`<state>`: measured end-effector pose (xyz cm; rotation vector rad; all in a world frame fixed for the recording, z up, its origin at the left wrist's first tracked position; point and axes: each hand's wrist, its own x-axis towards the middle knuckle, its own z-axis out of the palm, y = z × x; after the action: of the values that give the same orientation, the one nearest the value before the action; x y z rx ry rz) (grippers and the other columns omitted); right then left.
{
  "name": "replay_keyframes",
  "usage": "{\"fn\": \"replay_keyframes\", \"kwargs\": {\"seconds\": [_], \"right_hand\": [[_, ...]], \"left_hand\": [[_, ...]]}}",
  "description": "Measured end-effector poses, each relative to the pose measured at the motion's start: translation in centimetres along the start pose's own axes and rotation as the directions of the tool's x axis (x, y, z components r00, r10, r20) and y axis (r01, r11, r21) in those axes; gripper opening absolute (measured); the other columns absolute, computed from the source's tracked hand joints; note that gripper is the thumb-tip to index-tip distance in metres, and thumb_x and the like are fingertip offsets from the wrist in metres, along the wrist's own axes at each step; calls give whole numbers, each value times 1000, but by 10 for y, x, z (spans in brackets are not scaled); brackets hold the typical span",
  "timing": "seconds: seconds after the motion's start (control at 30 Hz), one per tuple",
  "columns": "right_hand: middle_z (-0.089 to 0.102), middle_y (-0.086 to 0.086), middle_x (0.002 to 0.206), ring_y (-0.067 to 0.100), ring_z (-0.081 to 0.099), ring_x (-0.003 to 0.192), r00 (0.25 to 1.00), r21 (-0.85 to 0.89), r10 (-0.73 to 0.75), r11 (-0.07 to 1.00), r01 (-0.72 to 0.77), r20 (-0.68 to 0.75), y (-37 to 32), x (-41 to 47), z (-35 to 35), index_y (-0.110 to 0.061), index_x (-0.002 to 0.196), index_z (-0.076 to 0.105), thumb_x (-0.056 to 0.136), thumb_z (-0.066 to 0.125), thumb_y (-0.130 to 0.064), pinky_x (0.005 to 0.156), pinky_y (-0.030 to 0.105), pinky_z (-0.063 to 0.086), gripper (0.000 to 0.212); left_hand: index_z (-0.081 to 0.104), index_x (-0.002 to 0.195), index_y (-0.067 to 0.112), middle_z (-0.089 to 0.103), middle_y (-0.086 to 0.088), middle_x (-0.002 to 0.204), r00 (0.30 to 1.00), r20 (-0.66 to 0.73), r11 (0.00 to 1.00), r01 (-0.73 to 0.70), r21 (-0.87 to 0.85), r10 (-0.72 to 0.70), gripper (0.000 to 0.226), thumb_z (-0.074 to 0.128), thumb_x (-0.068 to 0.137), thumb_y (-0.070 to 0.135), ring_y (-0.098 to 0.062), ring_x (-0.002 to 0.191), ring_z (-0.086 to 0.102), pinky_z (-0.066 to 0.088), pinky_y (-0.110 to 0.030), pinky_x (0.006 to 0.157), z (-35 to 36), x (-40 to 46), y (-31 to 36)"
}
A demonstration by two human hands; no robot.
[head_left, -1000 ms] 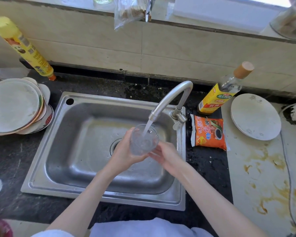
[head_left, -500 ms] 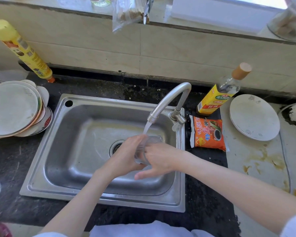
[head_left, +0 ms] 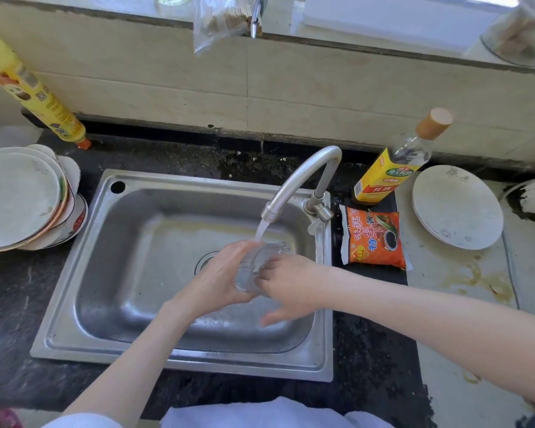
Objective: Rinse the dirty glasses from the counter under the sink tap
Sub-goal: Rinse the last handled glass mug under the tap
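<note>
The steel sink (head_left: 112, 273) lies below me, its tap (head_left: 303, 177) running. My left hand (head_left: 220, 282) wraps around the clear glass (head_left: 254, 267), tilted on its side over the basin, the stream landing at its rim. My right hand (head_left: 294, 282) works at the glass's mouth, fingers seemingly inside, thumb stretched loose below.

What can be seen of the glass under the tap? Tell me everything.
The glass is clear, seemingly ribbed, and tilted, its mouth up and to the right toward the tap. Running water strikes it near the rim. The left hand grips it from the left; the right hand touches its right side. It hangs over the sink.
</note>
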<state>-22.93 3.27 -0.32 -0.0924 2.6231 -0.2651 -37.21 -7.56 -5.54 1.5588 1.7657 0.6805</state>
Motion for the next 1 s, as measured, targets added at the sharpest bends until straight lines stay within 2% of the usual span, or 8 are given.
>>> {"fn": "replay_keyframes", "kwargs": {"seconds": [0.1, 0.33, 0.53, 0.63, 0.73, 0.8, 0.9, 1.0], "right_hand": [[46, 12, 141, 27, 39, 132, 997, -121, -47, 992, 40, -56, 6, -10, 3, -4, 138, 39, 92, 43, -52, 115, 34, 18, 67], [59, 9, 122, 27, 45, 119, 1000, -166, 29, 986, -29, 1, 1, 8, -5, -7, 121, 58, 89, 41, -61, 107, 36, 30, 65], [65, 5, 114, 25, 56, 107, 992, 126, 58, 991, -44, -111, 6, -5, -7, -14, 122, 57, 90, 49, -52, 100, 39, 39, 50], [69, 2, 112, 19, 59, 104, 969, 413, 122, 911, -22, -217, 11, -18, -6, -15, 117, 65, 94, 52, -37, 95, 36, 43, 35], [72, 2, 105, 13, 64, 97, 872, 678, 348, 734, -25, -344, 13, -25, -1, -9, 105, 71, 94, 54, -26, 91, 28, 46, 26], [69, -2, 108, 7, 62, 102, 768, 866, 562, 500, -21, -306, 14, -27, 7, -11, 106, 70, 95, 52, -23, 93, 20, 44, 25], [68, 1, 104, 13, 62, 104, 582, 994, 806, 106, 37, -108, 30, -24, 25, -11, 104, 67, 97, 48, -19, 97, 29, 47, 22], [63, 20, 114, 26, 62, 100, 408, 907, 870, -377, 189, 277, 54, -14, 44, 1, 112, 59, 98, 46, -12, 91, 34, 50, 23]], "left_hand": [[36, 131, 34, 45, 15, 126, 999, -33, 1000, -9, 17, 10, 76, 77, 67, 35, -1, 117, 41, 36, -20, 95, -6, 0, 0], [34, 126, 38, 44, 20, 122, 999, -31, 999, -24, -24, 24, 76, 80, 67, 23, 5, 113, 38, 29, -4, 90, -5, 5, 10], [31, 131, 32, 37, 18, 132, 995, -100, 1000, 18, -8, -19, 82, 82, 67, 23, 4, 118, 34, 23, -3, 97, -8, 4, 5], [29, 131, 32, 39, 14, 130, 992, -129, 1000, 2, 0, -2, 85, 83, 66, 22, -1, 118, 37, 30, -18, 100, -7, 3, 3], [32, 130, 31, 41, 14, 129, 989, -139, 999, 39, -25, -42, 84, 83, 65, 21, -5, 120, 42, 33, -22, 101, -6, 0, 4], [35, 130, 28, 42, 14, 127, 981, -167, 994, 86, -64, -95, 82, 84, 64, 18, -2, 116, 42, 31, -17, 99, -4, -2, 5], [37, 130, 20, 42, 20, 121, 955, -213, 972, 173, -160, -206, 81, 84, 63, 14, 7, 110, 40, 25, 1, 89, -1, -6, 9], [34, 124, 27, 41, 30, 112, 941, -228, 953, 194, -234, -248, 80, 84, 63, 11, 24, 97, 40, 24, 7, 81, 5, -9, 12]]}}
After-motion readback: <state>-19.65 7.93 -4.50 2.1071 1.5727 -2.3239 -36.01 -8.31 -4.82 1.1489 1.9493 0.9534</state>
